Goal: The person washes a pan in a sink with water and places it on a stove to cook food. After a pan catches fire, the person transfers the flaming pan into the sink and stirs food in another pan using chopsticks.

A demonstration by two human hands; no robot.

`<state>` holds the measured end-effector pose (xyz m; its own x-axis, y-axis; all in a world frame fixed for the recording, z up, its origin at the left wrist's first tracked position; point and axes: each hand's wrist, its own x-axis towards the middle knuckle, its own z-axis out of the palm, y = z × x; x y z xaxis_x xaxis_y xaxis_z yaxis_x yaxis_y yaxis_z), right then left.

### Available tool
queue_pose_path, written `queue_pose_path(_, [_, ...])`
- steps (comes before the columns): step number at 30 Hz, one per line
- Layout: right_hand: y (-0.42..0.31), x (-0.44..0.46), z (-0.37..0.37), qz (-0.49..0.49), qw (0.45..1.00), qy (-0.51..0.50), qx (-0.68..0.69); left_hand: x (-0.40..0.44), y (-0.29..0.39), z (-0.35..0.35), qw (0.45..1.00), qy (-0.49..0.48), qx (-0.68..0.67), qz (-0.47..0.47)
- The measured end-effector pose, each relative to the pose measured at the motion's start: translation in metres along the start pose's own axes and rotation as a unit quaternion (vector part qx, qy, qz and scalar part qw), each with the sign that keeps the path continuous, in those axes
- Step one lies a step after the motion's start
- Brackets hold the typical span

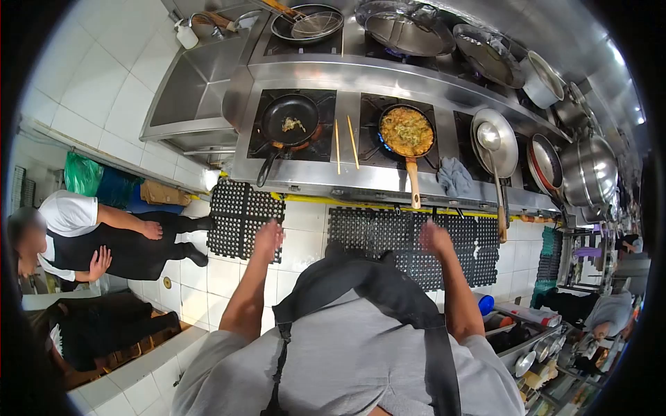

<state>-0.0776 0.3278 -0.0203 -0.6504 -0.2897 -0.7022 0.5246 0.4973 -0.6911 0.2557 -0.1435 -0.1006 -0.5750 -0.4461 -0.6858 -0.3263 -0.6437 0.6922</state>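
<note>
My left hand (268,240) is held in the air before the stove, over the floor mat, fingers apart and nothing in them. My right hand (436,237) is raised likewise, slightly blurred, with no object visible in it; it is nearest the wooden handle of a frying pan (412,182). In that pan a browned pancake (406,132) with green bits covers the base over a blue flame. On the left burner a black frying pan (290,111) holds a small clump of food (293,125). Two long chopsticks (345,144) lie between the pans, apart from both hands.
A grey cloth (454,177) lies on the stove's front edge. To its right, a ladle (489,139) rests in a steel wok (510,159); large pots (590,170) stand beyond. A steel sink (198,87) is at left. A person (118,236) in a black apron stands at left.
</note>
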Motion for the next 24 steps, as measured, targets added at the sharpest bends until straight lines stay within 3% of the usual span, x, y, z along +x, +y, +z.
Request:
queue_pose_path(1, [-0.025, 0.022, 0.012, -0.023, 0.995, 0.039, 0.085, -0.001, -0.038, -0.030, 0.994, -0.051, 0.080, -0.045])
queue_pose_path(3, [-0.079, 0.043, 0.032, -0.110, 0.989, 0.034, 0.097, -0.055, -0.091, -0.034, 0.976, 0.116, 0.144, -0.114])
queue_pose_path(4, [-0.105, 0.046, 0.045, -0.097, 0.989, 0.010, 0.108, -0.060, -0.140, -0.085, 0.968, 0.022, 0.199, -0.149])
queue_pose_path(5, [-0.126, 0.046, 0.058, -0.084, 0.989, -0.013, 0.117, -0.084, -0.168, -0.111, 0.907, -0.098, 0.408, 0.028])
queue_pose_path(6, [-0.140, 0.041, 0.073, -0.039, 0.994, -0.014, 0.100, -0.108, -0.193, -0.135, 0.771, -0.126, 0.575, 0.241])
queue_pose_path(7, [-0.150, 0.038, 0.083, 0.007, 0.997, -0.014, 0.081, -0.123, -0.216, -0.145, 0.740, -0.109, 0.618, 0.242])
queue_pose_path(9, [-0.129, 0.063, 0.100, 0.018, 0.986, -0.057, 0.158, -0.143, -0.249, -0.162, 0.754, -0.066, 0.642, 0.122])
queue_pose_path(11, [-0.136, 0.063, 0.109, 0.031, 0.978, 0.010, 0.208, -0.153, -0.269, -0.164, 0.733, -0.033, 0.679, 0.033])
queue_pose_path(13, [-0.133, 0.061, 0.118, 0.018, 0.975, 0.000, 0.219, -0.164, -0.268, -0.151, 0.702, -0.026, 0.712, 0.018])
queue_pose_path(14, [-0.133, 0.060, 0.122, 0.010, 0.973, -0.005, 0.232, -0.166, -0.270, -0.153, 0.712, -0.026, 0.700, 0.047])
queue_pose_path(17, [-0.135, 0.075, 0.075, 0.029, 0.991, 0.013, 0.127, -0.166, -0.283, -0.158, 0.856, 0.025, 0.514, 0.047])
queue_pose_path(18, [-0.133, 0.073, 0.079, 0.021, 0.986, 0.010, 0.166, -0.229, -0.174, -0.072, 0.991, 0.116, 0.060, -0.027])
queue_pose_path(22, [-0.129, 0.057, 0.101, 0.023, 0.984, -0.021, 0.178, -0.229, -0.114, -0.028, 0.975, 0.151, 0.104, -0.129])
queue_pose_path(24, [-0.128, 0.055, 0.074, 0.031, 0.986, -0.066, 0.147, -0.212, -0.124, -0.038, 0.978, 0.139, 0.108, -0.115])
